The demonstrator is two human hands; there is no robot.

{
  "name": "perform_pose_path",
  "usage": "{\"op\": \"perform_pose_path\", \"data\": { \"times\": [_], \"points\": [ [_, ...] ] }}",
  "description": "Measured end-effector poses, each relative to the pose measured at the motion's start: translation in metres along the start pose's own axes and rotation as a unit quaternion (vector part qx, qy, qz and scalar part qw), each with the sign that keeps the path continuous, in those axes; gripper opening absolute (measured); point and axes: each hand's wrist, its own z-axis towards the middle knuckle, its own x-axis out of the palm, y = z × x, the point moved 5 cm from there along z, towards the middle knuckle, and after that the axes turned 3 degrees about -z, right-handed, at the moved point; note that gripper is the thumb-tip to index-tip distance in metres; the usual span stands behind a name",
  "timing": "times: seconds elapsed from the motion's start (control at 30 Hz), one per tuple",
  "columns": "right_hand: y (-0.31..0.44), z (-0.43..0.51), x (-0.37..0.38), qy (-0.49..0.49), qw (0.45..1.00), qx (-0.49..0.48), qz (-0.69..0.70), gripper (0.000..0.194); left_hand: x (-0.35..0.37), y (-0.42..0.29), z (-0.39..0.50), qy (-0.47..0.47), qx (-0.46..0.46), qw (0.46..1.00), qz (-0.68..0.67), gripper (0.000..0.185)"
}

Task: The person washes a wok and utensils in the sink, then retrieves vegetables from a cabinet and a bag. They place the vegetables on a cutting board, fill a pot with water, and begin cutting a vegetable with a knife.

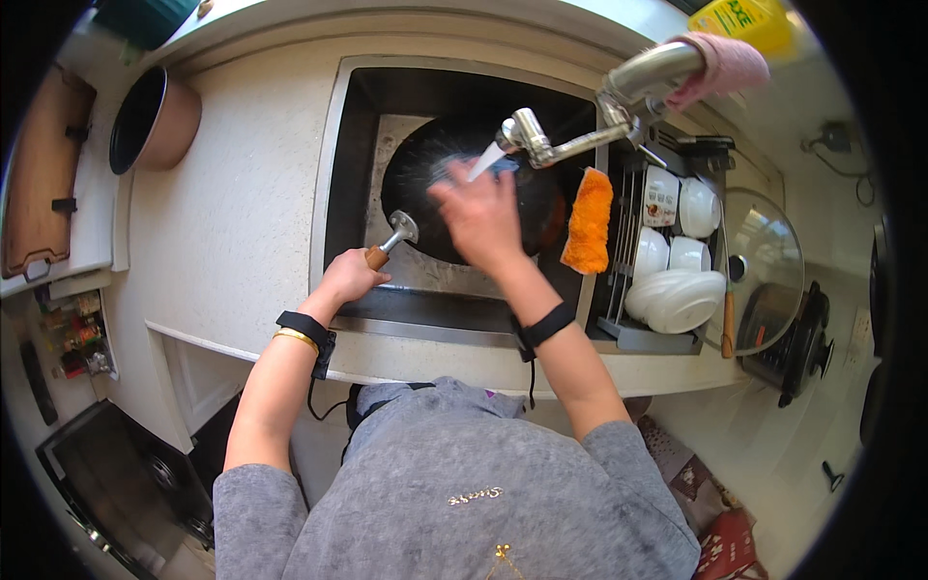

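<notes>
A black wok lies in the dark sink. My left hand is closed around its wooden handle at the lower left. Water runs from the jointed metal faucet into the wok and splashes. Over the wok, beside the stream, is my right hand, blurred, with its fingers spread. Something bluish shows just beyond its fingers; whether the hand touches it is unclear. An orange cloth hangs over the sink's right part.
A dish rack with white bowls and plates stands right of the sink, beside a glass lid. On the left counter is a copper-coloured pot. A pink cloth wraps the faucet; a yellow bottle stands behind.
</notes>
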Motion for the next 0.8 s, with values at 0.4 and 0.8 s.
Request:
{"op": "perform_pose_path", "data": {
  "times": [0.4, 0.8],
  "points": [
    [0.028, -0.002, 0.011, 0.011, 1.0, 0.002, -0.014, 0.021, 0.001, 0.004, -0.002, 0.01, 0.019, 0.999, -0.044, 0.031],
    [0.03, 0.01, 0.03, 0.038, 0.999, 0.013, -0.033, 0.024, 0.001, 0.004, 0.0, 0.019, 0.017, 0.999, -0.042, 0.028]
  ]
}}
